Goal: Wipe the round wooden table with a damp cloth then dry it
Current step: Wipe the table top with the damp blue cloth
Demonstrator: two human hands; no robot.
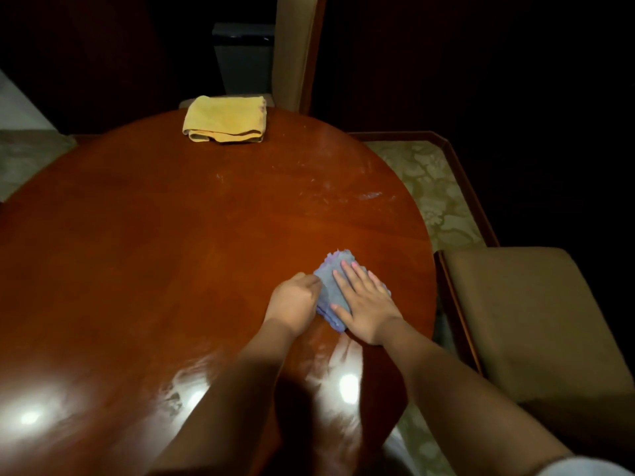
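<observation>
Right hand [366, 304] lies flat, fingers straight, pressing the purple cloth [331, 286] onto the round wooden table [154, 235]. Left hand [295, 297], fingers curled, grips the cloth's left edge. Yellow towel [225, 119] lies well beyond both hands.

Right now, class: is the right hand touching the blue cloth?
Touching. The head view shows the right hand lying flat, fingers straight, on top of the blue cloth, with no gap between them.

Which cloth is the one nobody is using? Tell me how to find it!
Look at the round wooden table and go to its far edge, away from the person. A folded yellow cloth lies there alone. The purple cloth sits nearer, under both hands.
</observation>
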